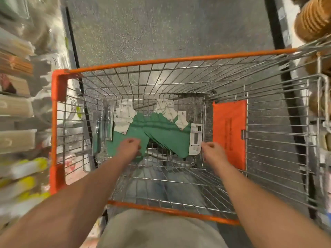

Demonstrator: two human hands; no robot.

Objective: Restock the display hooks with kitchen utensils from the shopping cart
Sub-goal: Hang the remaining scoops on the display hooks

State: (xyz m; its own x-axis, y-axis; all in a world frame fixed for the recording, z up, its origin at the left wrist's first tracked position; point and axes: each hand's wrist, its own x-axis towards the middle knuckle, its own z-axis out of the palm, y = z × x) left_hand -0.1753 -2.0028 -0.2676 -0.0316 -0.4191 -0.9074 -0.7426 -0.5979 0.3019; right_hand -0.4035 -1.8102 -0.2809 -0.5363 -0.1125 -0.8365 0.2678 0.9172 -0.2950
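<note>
- Far left, well apart from either hand, the shelves are smeared by motion; no display hooks can be made out there.
- The left hand reaches down into the shopping cart, its fingers curled onto the near edge of a green packaged item; whether they truly pinch it is hard to tell.
- Beyond those fingers lie the white tagged cards, and just left of them a clear blister pack leans on the cart wall.
- Between the hands, more green utensils overlap on the cart floor.
- The right hand has its fingers curled at the edge of a white label card; contact is uncertain.
- Judged from this, several items are not yet hung.
- Right of it hangs an orange flap; the baskets are cut off.
</note>
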